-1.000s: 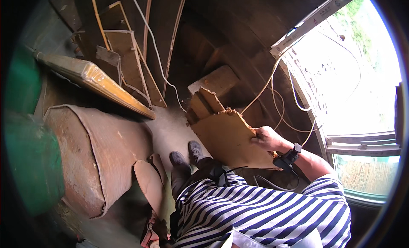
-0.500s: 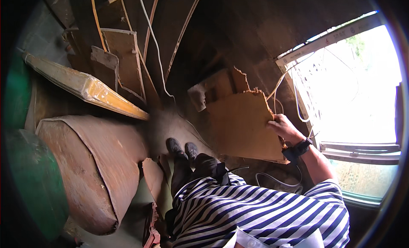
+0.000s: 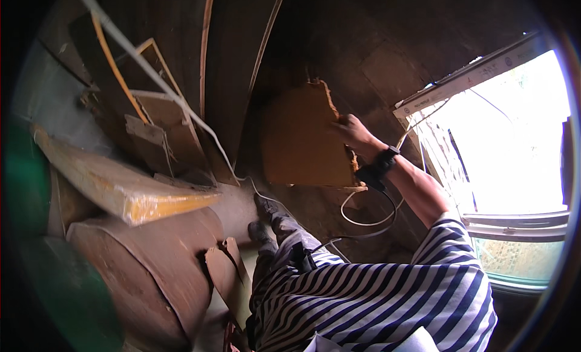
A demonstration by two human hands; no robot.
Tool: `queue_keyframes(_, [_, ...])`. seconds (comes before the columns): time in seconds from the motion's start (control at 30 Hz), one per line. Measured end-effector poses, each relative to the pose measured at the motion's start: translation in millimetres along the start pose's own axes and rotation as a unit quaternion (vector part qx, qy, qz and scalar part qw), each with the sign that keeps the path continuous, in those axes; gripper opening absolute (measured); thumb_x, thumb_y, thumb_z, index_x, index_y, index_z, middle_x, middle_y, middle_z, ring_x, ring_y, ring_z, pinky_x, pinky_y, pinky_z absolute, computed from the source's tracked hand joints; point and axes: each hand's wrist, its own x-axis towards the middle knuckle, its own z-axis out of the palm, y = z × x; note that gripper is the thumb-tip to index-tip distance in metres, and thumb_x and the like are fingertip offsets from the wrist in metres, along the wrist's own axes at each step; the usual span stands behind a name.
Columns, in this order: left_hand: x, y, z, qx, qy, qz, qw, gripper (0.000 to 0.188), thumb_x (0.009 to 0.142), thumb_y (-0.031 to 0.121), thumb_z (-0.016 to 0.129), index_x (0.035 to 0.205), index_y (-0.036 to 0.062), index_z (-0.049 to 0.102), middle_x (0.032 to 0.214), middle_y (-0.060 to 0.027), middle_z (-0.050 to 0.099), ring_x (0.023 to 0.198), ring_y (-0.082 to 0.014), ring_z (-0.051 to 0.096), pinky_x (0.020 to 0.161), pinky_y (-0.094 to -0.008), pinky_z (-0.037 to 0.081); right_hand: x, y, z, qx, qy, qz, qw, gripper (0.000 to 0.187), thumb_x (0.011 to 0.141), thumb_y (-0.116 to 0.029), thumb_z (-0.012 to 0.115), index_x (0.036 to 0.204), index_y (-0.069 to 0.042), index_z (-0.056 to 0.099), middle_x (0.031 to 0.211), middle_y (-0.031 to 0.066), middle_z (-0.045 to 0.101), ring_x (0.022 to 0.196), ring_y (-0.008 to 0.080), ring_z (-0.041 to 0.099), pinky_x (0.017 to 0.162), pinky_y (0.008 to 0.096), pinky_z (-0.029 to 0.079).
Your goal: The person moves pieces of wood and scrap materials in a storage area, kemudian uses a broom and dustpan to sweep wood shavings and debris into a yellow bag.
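Note:
My right hand grips the ragged right edge of a flat brown board, with fingers closed on it. The edge under my hand is broken and crumbly, while the lower edge runs fairly straight. Past the hand, the board hangs in front of the dark wall. A black band with a small device is on my right wrist, and a dark cable runs from it toward my waist. My left hand is out of view.
A bright window opening is on the right. Thin cables loop beside it, and a pale cable crosses the upper left. Left stand a yellow-edged panel, a large rounded brown object, broken boards and a green object.
My right hand has carried the board farther away and to the left. My feet have shifted, and the pale cable now sweeps across the upper left.

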Motion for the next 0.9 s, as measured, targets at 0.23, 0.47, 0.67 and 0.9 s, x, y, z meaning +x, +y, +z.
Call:
queue_keyframes(0.23, [35.4,50.3,-25.6,0.031,-0.017,-0.017,0.999,0.052,0.069,0.020,0.060,0.116,0.0066,0.043,0.076,-0.0201,0.060,0.067,-0.0339,0.059,0.061,-0.0434,0.045,128.8,-20.9,24.0,-0.139,0.018,-0.103,0.985,0.033,0.077,-0.032,0.061,0.078,0.000,0.063,0.072,0.0182,0.061,0.062,0.0275,0.059,0.057,0.0379,0.046])
queue_keyframes(0.47, [83.7,90.4,-49.3,0.066,-0.041,-0.008,0.997,0.048,0.069,0.020,0.060,0.112,0.0056,0.045,0.077,-0.0202,0.061,0.068,-0.0337,0.059,0.062,-0.0432,0.045,193.3,-10.4,46.1,-0.221,-0.024,-0.123,0.967,0.034,0.077,-0.031,0.061,0.095,-0.002,0.062,0.081,0.0203,0.062,0.073,0.0329,0.062,0.064,0.0394,0.049])
queue_keyframes(0.67, [114.6,117.5,-63.0,0.092,-0.052,0.015,0.994,0.044,0.069,0.021,0.060,0.108,0.0047,0.046,0.077,-0.0203,0.061,0.068,-0.0334,0.059,0.062,-0.0430,0.045,157.6,12.6,63.9,-0.188,0.031,-0.125,0.974,0.029,0.075,-0.031,0.058,0.079,-0.003,0.066,0.080,0.0227,0.062,0.078,0.0367,0.062,0.069,0.0426,0.050])
queue_keyframes(0.9, [139.3,146.5,-66.2,0.116,-0.067,0.024,0.991,0.040,0.070,0.021,0.061,0.104,0.0037,0.048,0.078,-0.0204,0.061,0.068,-0.0331,0.060,0.063,-0.0428,0.045,203.2,28.3,94.4,-0.190,-0.017,-0.099,0.977,0.029,0.072,-0.030,0.060,0.076,-0.002,0.066,0.076,0.0217,0.061,0.073,0.0373,0.061,0.066,0.0428,0.050])
